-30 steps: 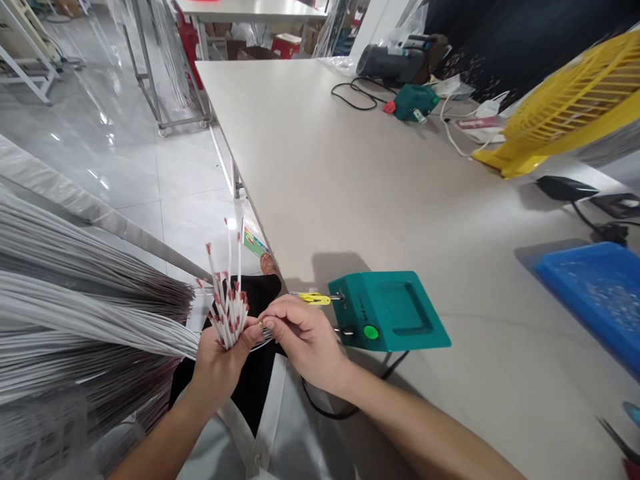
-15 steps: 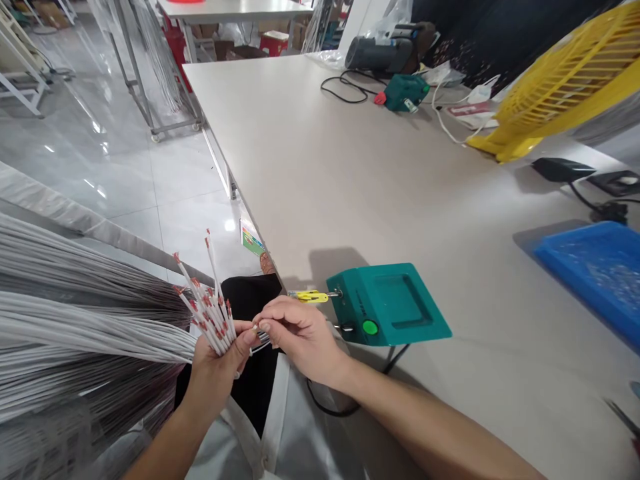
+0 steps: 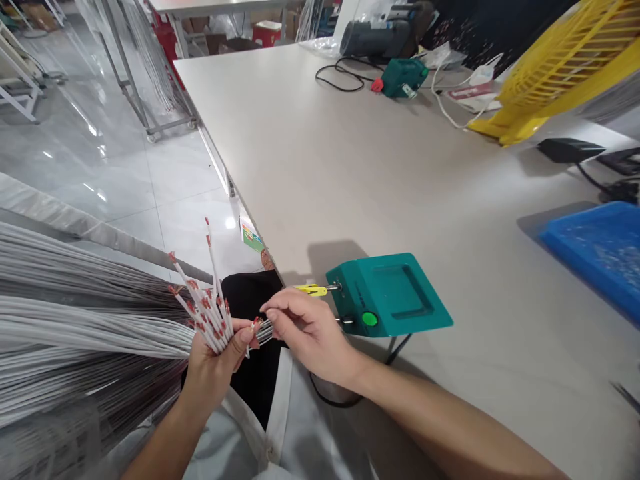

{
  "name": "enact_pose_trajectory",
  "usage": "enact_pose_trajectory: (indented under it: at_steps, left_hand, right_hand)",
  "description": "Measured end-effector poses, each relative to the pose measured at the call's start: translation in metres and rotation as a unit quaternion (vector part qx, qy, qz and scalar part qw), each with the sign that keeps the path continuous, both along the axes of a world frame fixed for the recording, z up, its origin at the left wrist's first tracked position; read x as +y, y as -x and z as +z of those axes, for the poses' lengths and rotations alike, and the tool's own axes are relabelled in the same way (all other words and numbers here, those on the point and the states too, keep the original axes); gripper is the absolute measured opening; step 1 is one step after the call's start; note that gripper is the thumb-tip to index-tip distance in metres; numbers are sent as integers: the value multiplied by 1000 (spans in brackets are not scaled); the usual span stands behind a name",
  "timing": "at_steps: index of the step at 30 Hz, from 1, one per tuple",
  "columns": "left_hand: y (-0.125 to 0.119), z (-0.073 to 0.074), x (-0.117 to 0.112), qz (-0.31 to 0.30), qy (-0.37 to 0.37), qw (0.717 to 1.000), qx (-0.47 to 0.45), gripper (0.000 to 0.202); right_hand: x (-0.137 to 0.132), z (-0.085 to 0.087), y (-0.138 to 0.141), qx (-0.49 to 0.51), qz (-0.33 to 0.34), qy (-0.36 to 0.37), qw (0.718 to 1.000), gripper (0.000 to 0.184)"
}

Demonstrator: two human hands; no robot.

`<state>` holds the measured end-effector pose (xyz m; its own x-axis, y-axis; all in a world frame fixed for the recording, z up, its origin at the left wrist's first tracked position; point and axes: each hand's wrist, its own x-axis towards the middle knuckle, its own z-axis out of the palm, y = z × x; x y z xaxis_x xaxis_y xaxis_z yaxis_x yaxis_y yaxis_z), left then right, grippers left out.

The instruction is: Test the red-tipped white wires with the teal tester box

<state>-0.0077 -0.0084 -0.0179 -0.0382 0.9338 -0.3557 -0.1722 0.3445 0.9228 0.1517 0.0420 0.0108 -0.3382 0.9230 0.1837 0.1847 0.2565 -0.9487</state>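
My left hand (image 3: 216, 373) is closed round a bundle of white cables (image 3: 215, 327) whose cut ends show red inner wires. Between its thumb and forefinger one cable end (image 3: 256, 325) sticks out to the right, with red and pale strands showing. Just beside that end, my right hand (image 3: 313, 330) has thumb and forefinger pinched together. Whatever may be between those fingertips is too small to make out. Right behind the right hand is a green device (image 3: 400, 293) with a green button, and a yellow-handled clip (image 3: 313, 290) is attached at its left side.
Long grey-white cables (image 3: 90, 327) hang in a mass at my left. On the table (image 3: 310, 167) stand a yellow fan (image 3: 545, 73), a blue tray (image 3: 600, 247), a dark motor (image 3: 375, 39) and a small green box (image 3: 404, 78). A wheeled metal rack (image 3: 131, 93) stands beyond the table's left edge.
My right fingertips have drawn back slightly to the right from the cable end, so its red strands now show. My left hand keeps its hold on the bundle.
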Motion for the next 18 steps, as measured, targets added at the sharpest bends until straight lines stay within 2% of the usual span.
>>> enact_pose_trajectory:
  at_steps: [2,4,6,8,12,15,18]
  left_hand:
    - [0,5,2,-17,-2,999,27,21]
    - [1,10,4,-51,-16,996,66,24]
    - [2,14,5,-90,-29,991,94,26]
    - [6,15,5,-122,-29,987,95,27]
    - [12,9,4,-117,-15,992,36,22]
    - [12,4,2,-84,-9,996,-20,22]
    - [7,4,2,-55,-1,996,-65,23]
  right_hand:
    - [3,4,-5,17,21,-16,1000,19]
    - [8,7,-11,17,84,-31,996,22]
    - [13,7,-14,9,151,-29,988,11]
    - [15,5,-14,20,186,-2,982,7]
    - [11,-3,-5,139,177,130,966,5]
    - [3,-7,5,223,142,257,930,12]
    - [-2,-8,10,246,123,359,892,19]
